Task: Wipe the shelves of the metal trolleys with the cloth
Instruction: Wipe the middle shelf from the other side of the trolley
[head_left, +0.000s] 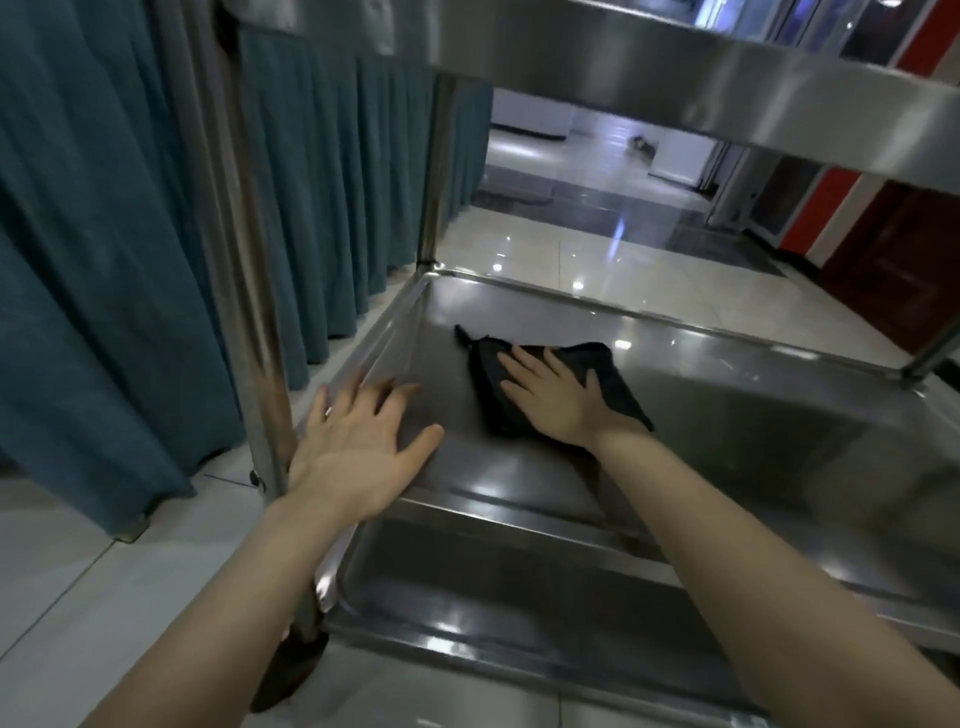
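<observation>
A stainless steel trolley fills the head view. Its middle shelf (727, 415) is a shallow tray with a raised rim. On it lies a dark folded cloth (613, 379). My right hand (550, 400) presses flat on the cloth with straight fingers. My left hand (358, 447) hovers with spread fingers over the shelf's near left corner, beside the trolley's front left post (249, 291); contact with the rim is unclear. The top shelf (727, 67) hangs overhead and the bottom shelf (519, 597) lies below my arms.
Blue-green curtains (104, 260) hang close on the left of the trolley. A glossy tiled floor (597, 249) stretches beyond the far rim. A red and dark door panel (893, 249) stands at the right. A trolley wheel (291, 670) sits by my left forearm.
</observation>
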